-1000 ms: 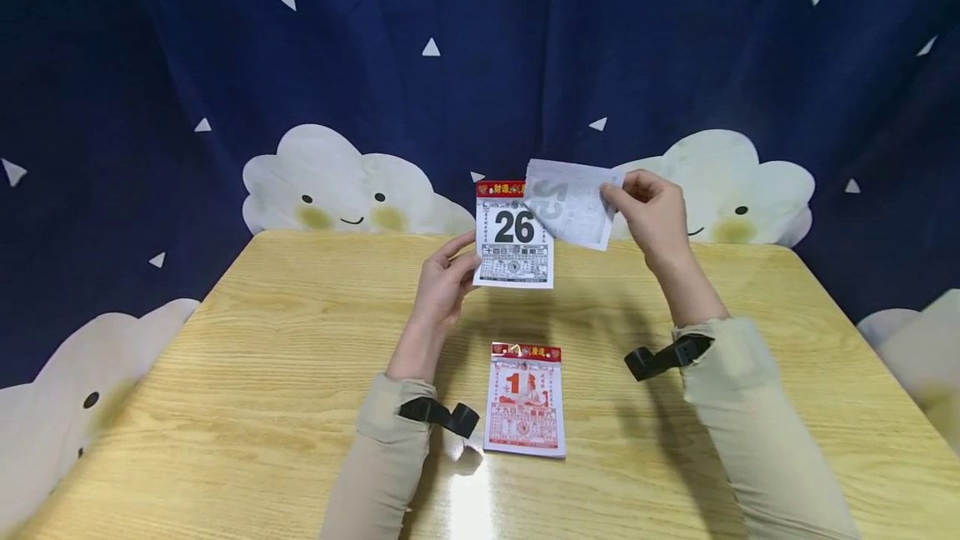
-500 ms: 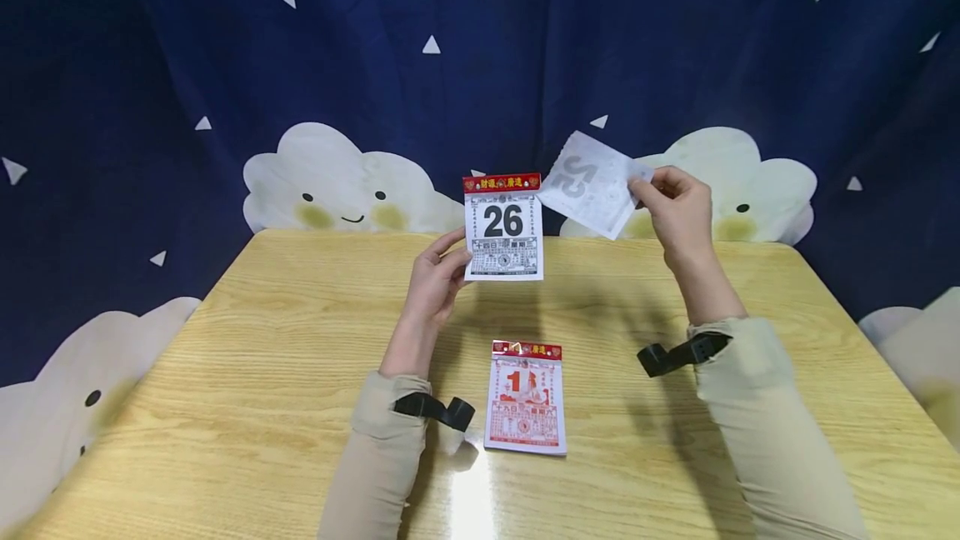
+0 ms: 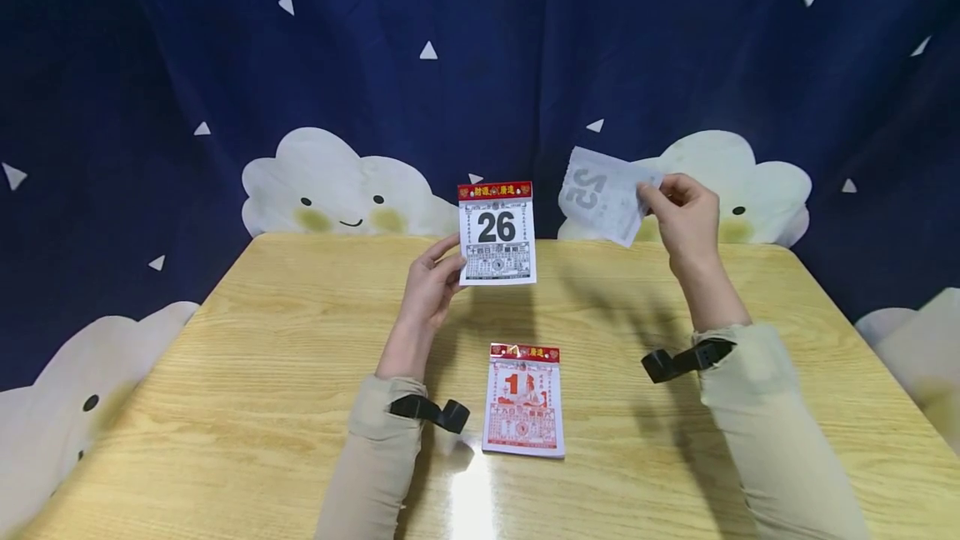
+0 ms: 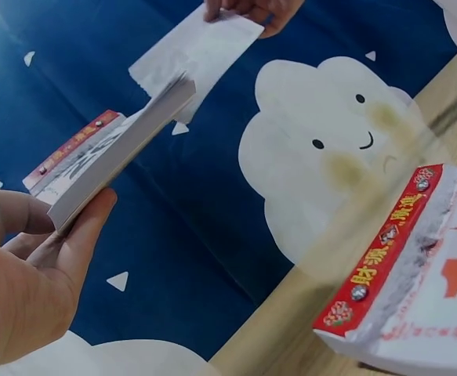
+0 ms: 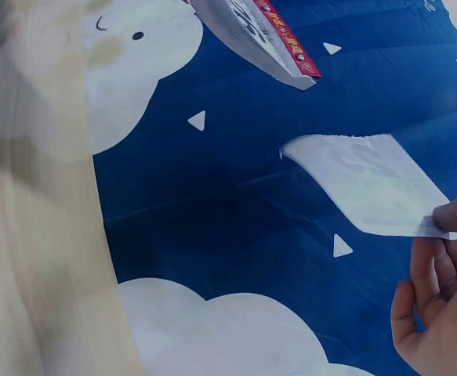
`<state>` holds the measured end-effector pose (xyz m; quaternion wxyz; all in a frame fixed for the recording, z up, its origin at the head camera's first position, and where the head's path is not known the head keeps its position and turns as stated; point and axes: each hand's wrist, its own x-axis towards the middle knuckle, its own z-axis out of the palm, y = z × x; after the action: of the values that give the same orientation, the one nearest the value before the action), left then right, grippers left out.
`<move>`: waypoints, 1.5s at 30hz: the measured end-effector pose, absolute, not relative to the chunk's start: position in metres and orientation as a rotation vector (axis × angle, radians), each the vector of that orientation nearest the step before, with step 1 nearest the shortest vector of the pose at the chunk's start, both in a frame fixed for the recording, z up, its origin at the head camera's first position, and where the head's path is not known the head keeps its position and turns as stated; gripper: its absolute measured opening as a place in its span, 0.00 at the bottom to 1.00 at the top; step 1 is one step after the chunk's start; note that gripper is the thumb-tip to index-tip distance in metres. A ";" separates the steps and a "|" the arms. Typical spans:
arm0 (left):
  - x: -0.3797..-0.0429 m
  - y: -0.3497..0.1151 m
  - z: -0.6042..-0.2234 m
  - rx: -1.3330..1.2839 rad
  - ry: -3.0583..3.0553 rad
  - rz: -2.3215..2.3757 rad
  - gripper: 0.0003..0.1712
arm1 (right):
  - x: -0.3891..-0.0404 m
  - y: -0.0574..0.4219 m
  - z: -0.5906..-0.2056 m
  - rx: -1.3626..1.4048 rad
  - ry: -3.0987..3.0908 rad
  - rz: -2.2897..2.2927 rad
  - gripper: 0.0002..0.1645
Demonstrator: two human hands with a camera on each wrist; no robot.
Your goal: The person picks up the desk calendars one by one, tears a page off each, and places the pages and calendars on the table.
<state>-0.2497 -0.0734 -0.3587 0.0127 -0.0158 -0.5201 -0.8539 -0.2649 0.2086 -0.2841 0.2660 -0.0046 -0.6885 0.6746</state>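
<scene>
A tear-off calendar [image 3: 497,242] with a red header and a black 26 is held up over the far part of the table. My left hand [image 3: 431,288] grips its lower left edge, thumb in front and fingers behind, as the left wrist view shows. Off to the right, my right hand [image 3: 688,215] pinches a loose calendar page [image 3: 606,194] by one corner between thumb and fingers. The page's back faces me, a reversed 25 shows through, and its upper edge looks ragged in the right wrist view [image 5: 369,184]. A gap separates page and calendar.
A second calendar [image 3: 522,402] with red print lies flat on the wooden table [image 3: 300,357], between the forearms. Black camera straps sit on both wrists. Behind the table's far edge hangs a dark blue curtain [image 3: 480,65] with clouds and white triangles.
The page came away from the calendar and moved right with my right hand. My left hand shifted slightly left with the calendar. The calendar on the table stayed put.
</scene>
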 end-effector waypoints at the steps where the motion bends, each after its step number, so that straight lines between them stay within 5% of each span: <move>1: -0.250 -0.074 -0.360 -0.043 -1.631 -2.660 0.25 | -0.265 0.209 -0.286 -0.023 -1.880 1.799 0.11; 20: -0.258 -0.093 -0.384 0.141 -1.892 -2.577 0.25 | -0.263 0.213 -0.332 -0.014 -2.333 1.189 0.16; 45: -0.259 -0.096 -0.415 0.175 -2.034 -2.589 0.24 | -0.253 0.183 -0.376 0.364 -2.316 0.323 0.03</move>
<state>-0.2589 -0.0960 -0.4153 -0.0779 0.0529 -0.6151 -0.7828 -0.2533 0.1825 -0.3758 0.3781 0.1423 -0.9060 0.1262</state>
